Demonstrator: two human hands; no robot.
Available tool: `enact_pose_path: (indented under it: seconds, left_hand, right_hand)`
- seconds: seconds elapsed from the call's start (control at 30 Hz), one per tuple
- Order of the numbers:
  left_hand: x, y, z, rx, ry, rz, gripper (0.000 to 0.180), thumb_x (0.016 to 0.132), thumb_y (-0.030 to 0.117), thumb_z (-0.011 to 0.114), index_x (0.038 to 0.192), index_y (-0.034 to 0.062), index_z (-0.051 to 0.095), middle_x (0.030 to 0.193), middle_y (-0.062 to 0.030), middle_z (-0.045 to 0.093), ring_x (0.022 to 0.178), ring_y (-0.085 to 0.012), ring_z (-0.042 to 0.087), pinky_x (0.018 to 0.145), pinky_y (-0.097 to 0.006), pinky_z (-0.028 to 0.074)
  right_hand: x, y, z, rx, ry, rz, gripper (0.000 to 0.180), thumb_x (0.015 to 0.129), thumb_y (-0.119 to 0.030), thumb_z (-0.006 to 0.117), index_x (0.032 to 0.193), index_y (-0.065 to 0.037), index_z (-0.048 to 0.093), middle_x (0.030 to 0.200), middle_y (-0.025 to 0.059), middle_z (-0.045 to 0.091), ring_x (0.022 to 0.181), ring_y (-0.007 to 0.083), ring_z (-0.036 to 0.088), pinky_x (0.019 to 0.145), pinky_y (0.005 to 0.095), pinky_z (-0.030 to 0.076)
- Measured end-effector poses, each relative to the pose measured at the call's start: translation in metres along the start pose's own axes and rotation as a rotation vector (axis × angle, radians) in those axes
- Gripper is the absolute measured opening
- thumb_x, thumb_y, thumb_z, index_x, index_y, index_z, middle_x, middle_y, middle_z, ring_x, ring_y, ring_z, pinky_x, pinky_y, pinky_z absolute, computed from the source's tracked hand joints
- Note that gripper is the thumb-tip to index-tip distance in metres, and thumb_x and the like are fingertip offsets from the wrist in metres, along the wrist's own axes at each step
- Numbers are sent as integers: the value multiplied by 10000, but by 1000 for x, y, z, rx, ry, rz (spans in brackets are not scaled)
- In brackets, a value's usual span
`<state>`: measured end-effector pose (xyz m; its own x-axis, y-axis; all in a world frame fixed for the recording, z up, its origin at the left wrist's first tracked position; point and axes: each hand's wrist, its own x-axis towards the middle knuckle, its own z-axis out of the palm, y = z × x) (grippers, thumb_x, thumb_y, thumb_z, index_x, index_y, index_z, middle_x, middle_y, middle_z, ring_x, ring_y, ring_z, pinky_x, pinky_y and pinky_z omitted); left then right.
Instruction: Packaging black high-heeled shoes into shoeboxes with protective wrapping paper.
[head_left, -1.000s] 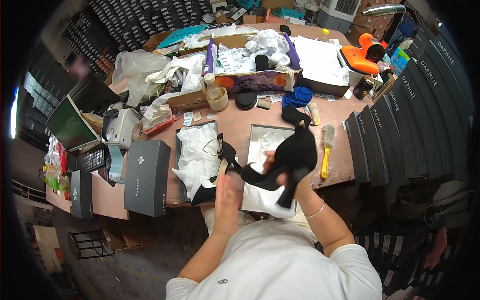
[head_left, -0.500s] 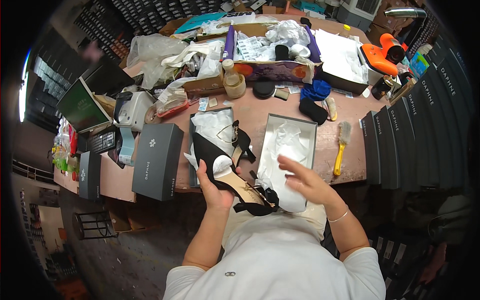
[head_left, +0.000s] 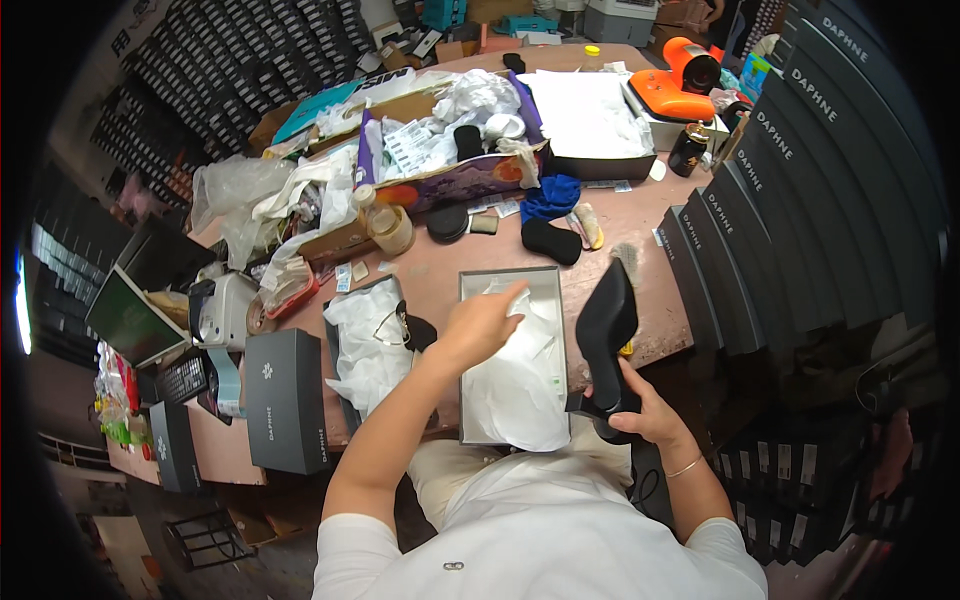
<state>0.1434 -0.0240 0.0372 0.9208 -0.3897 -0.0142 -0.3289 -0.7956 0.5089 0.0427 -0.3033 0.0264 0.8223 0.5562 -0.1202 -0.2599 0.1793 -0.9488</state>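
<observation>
So the biggest thing here is the pinkish worktable (head_left: 440, 275), pretty cluttered toward the back. On its right there's a tall stack of dark grey shoeboxes (head_left: 790, 225). Front and middle sits an open shoebox (head_left: 553, 300), lined with crumpled white tissue paper (head_left: 515, 390) that spills over its near end.

The black heeled shoe (head_left: 605, 305) is up in the air just right of that box, sole facing the camera, toe pointing away from the person. The right hand (head_left: 650, 405) has it clamped round the heel end, thumb on the near side and a bit of finger peeking out on the left.

The left hand (head_left: 485, 322) is over the open box, index finger stretched out across the tissue. Can't tell if it's pinching any or just hovering, tbh.

Smaller stuff: a brush (head_left: 627, 262) lies partly hidden behind the shoe, and a black rounded pad (head_left: 551, 242) sits right up against a blue cloth (head_left: 550, 198).
</observation>
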Motion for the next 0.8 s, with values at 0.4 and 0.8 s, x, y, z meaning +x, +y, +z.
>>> enact_pose_path:
  seconds: [0.4, 0.8]
  left_hand:
    - [64, -15, -63, -272, 315, -36, 182, 861, 146, 512, 899, 3, 619, 784, -157, 666, 720, -232, 654, 669, -350, 496]
    - [13, 59, -129, 546, 471, 440, 84, 746, 47, 613, 764, 54, 531, 780, -95, 555, 674, -268, 604, 576, -367, 497]
  right_hand:
    - [-21, 13, -15, 674, -19, -67, 960, 678, -422, 742, 1417, -32, 270, 1077, 195, 589, 809, 249, 639, 679, 348, 551]
    - [-17, -41, 15, 568, -249, -90, 1069, 572, -494, 804, 1349, 58, 321, 1035, 236, 603, 704, 260, 619, 586, 314, 516]
